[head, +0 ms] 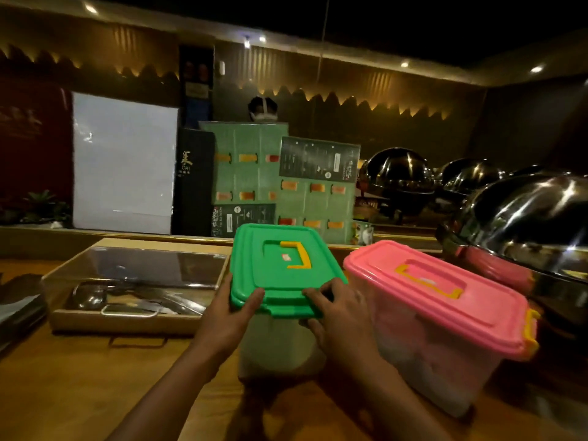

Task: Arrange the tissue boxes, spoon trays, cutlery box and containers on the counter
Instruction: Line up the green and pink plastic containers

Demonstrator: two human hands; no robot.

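While both our hands clasp its near end, the green-lidded container point(280, 281) stands on the wooden counter point(79, 386), mid-placement by our reckoning.

Our left hand point(227, 316) wraps the lid's near left corner with the thumb laid on top, and our right hand point(337, 316) curls over the near right edge, fingers point(313, 294) pressed on the rim; both are closed on the box. Just to its right sits the pink-lidded container point(445, 313), angled and not squared with its neighbour, so we judge alignment remains. To the left the clear-lidded cutlery box point(133, 281) already lies flat against the counter's back. Steel chafing domes point(525, 218) crowd the far right. We see no tissue boxes or spoon trays for certain, so those look outstanding.
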